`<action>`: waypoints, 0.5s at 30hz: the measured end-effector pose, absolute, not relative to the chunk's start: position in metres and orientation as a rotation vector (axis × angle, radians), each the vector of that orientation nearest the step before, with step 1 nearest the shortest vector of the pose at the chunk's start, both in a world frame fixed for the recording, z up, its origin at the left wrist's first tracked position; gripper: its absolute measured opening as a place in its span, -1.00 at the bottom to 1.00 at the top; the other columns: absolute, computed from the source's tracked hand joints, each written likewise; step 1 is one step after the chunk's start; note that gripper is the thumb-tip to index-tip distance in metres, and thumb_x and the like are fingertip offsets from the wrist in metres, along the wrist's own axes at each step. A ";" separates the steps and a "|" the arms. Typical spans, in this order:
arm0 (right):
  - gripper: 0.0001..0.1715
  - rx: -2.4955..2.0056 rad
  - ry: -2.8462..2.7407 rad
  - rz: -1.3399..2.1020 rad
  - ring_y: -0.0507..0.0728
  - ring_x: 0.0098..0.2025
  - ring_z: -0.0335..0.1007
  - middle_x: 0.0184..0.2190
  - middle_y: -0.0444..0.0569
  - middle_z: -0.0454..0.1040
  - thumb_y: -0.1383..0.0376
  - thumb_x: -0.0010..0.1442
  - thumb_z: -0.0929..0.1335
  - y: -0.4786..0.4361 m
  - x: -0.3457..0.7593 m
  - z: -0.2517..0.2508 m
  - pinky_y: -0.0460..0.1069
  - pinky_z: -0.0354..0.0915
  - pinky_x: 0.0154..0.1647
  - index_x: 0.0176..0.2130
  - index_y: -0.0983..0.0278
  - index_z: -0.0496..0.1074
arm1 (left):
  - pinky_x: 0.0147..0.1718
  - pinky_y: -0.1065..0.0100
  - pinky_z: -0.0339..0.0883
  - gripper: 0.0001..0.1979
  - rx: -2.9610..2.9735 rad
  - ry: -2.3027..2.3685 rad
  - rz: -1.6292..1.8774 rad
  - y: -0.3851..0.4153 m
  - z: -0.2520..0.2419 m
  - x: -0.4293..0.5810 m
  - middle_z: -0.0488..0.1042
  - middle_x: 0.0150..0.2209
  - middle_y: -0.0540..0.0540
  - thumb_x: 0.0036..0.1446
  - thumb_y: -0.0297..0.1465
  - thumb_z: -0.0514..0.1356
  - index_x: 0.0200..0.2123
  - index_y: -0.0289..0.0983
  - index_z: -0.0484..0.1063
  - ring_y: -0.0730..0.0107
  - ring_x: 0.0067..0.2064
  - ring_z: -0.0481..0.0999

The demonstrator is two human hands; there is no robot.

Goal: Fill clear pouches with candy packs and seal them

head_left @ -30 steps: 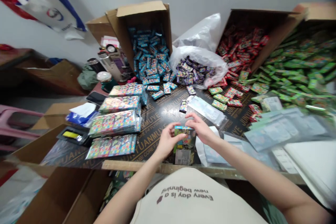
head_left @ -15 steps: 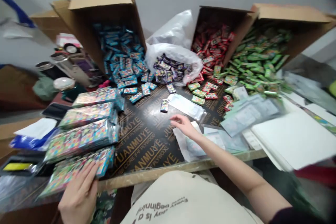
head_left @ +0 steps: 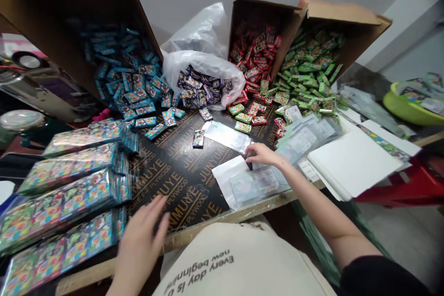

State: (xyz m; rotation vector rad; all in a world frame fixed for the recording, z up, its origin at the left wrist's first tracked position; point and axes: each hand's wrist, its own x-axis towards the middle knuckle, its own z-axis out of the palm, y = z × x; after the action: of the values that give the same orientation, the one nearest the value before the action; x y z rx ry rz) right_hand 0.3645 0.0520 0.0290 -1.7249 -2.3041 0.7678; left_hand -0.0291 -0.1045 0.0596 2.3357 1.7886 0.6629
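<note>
My left hand hovers over the front of the black plywood board, fingers apart and empty. Beside it, at the left, lie several rows of clear packs filled with colourful small packets. My right hand is at the near end of a clear plastic sleeve, fingertips by its edge, with thumb and fingers apart. A single dark purple packet rests against the sleeve's far end, and another purple packet is just behind. Under my right wrist are flat translucent bags on white paper.
Cardboard boxes along the back hold blue packets, red packets and green packets. Between them a white plastic bag holds purple packets. White cards are stacked at right, near a lime-green basin. A lidded cup stands left.
My left hand has lifted off the nearest row of packs and moved right over the board. My right hand has reached the sleeve's near end. The view has turned right.
</note>
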 end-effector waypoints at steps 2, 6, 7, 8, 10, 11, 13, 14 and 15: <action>-0.66 -1.724 -2.343 0.786 0.14 -0.25 0.34 -0.34 -0.03 0.46 0.19 -0.10 0.43 0.042 0.364 0.026 -0.05 0.16 -0.24 -0.26 0.26 0.45 | -0.01 0.10 0.21 -0.60 2.385 1.399 0.251 -0.090 0.063 0.001 0.40 -0.01 -0.16 0.08 -0.37 0.07 0.03 -0.18 0.28 0.16 -0.04 0.41; -0.63 -1.747 -2.362 0.755 0.18 -0.14 0.29 -0.24 0.01 0.43 0.23 -0.07 0.41 0.028 0.364 0.025 -0.03 0.12 -0.18 -0.20 0.25 0.41 | 0.07 0.05 0.03 -0.65 2.386 1.162 0.044 -0.058 0.057 0.055 0.41 -0.03 -0.16 0.12 -0.45 0.00 -0.01 -0.17 0.32 0.21 -0.03 0.39; -0.64 -1.733 -2.388 0.759 0.17 -0.15 0.28 -0.26 0.00 0.43 0.23 -0.08 0.42 0.025 0.365 0.026 -0.03 0.12 -0.19 -0.21 0.25 0.41 | 0.07 0.05 0.01 -0.68 2.398 1.174 0.073 -0.049 0.053 0.067 0.40 -0.03 -0.18 0.12 -0.44 0.02 -0.05 -0.19 0.35 0.18 -0.02 0.37; -0.66 -1.714 -2.421 0.769 0.17 -0.17 0.28 -0.29 -0.02 0.42 0.24 -0.09 0.43 0.022 0.365 0.027 -0.04 0.11 -0.20 -0.24 0.24 0.42 | 0.06 0.07 0.03 -0.70 2.392 1.185 0.103 -0.039 0.047 0.077 0.39 -0.02 -0.20 0.11 -0.40 0.04 -0.07 -0.21 0.36 0.16 -0.01 0.36; -0.66 -1.690 -2.480 0.798 0.16 -0.19 0.26 -0.33 -0.04 0.40 0.21 -0.13 0.45 0.014 0.366 0.027 -0.04 0.11 -0.21 -0.28 0.23 0.42 | 0.01 0.14 0.11 -0.63 2.332 1.255 0.184 -0.021 0.033 0.094 0.35 0.02 -0.23 0.10 -0.31 0.07 0.00 -0.24 0.29 0.14 0.01 0.33; -0.64 -1.702 -2.492 0.803 0.17 -0.18 0.25 -0.33 -0.04 0.39 0.18 -0.15 0.46 0.010 0.366 0.027 -0.03 0.10 -0.20 -0.29 0.22 0.41 | -0.02 0.16 0.15 -0.55 2.289 1.317 0.229 -0.012 0.026 0.101 0.33 0.03 -0.25 0.09 -0.26 0.09 0.05 -0.26 0.23 0.13 0.02 0.32; -0.57 -1.771 -2.494 0.768 0.19 -0.15 0.21 -0.31 -0.04 0.36 0.15 -0.21 0.48 0.002 0.367 0.025 -0.01 0.09 -0.18 -0.29 0.21 0.40 | -0.07 0.19 0.18 -0.43 2.217 1.448 0.305 0.001 0.012 0.111 0.33 0.01 -0.26 0.06 -0.19 0.10 0.12 -0.29 0.13 0.11 0.00 0.31; -0.55 -1.808 -2.491 0.735 0.20 -0.14 0.19 -0.30 -0.04 0.34 0.15 -0.23 0.49 -0.001 0.367 0.024 0.00 0.08 -0.17 -0.30 0.20 0.39 | -0.09 0.19 0.19 -0.41 2.200 1.484 0.320 0.006 0.006 0.114 0.35 -0.03 -0.26 0.05 -0.18 0.11 0.12 -0.29 0.12 0.10 -0.02 0.33; -0.55 -1.840 -2.484 0.700 0.20 -0.14 0.18 -0.29 -0.04 0.33 0.16 -0.25 0.49 -0.004 0.368 0.022 0.00 0.07 -0.17 -0.31 0.20 0.38 | -0.11 0.20 0.20 -0.42 2.196 1.495 0.318 0.009 0.002 0.116 0.37 -0.08 -0.24 0.03 -0.18 0.13 0.10 -0.29 0.16 0.10 -0.06 0.34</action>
State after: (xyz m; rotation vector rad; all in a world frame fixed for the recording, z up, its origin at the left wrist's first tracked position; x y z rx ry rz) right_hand 0.3677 -0.0043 0.0218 -1.8400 -2.4843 0.7002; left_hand 0.1161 0.0090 0.0018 2.1957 1.4951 0.3181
